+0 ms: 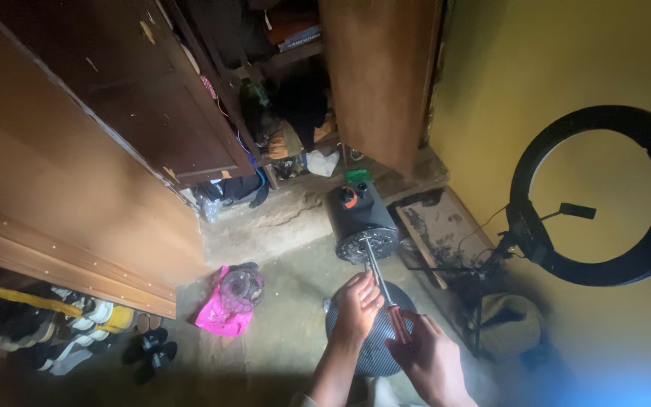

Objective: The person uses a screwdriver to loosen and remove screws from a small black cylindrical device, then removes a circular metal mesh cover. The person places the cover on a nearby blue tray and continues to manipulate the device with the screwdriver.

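Observation:
A dark cylindrical device (359, 218) with an orange knob stands on the floor, its round metal face toward me. A screwdriver (382, 280) with a red handle runs from that face down to my hands. My right hand (431, 360) grips the red handle. Higher up, my left hand (356, 305) is closed around the metal shaft. Under both hands lies a round black mesh grille (378, 354), partly hidden by them.
An open wooden wardrobe (303, 98) full of clothes stands behind the device. A ring light on a stand (604, 196) is at the right by the yellow wall. A pink bag (224, 313) and several shoes (92, 328) lie on the floor at left.

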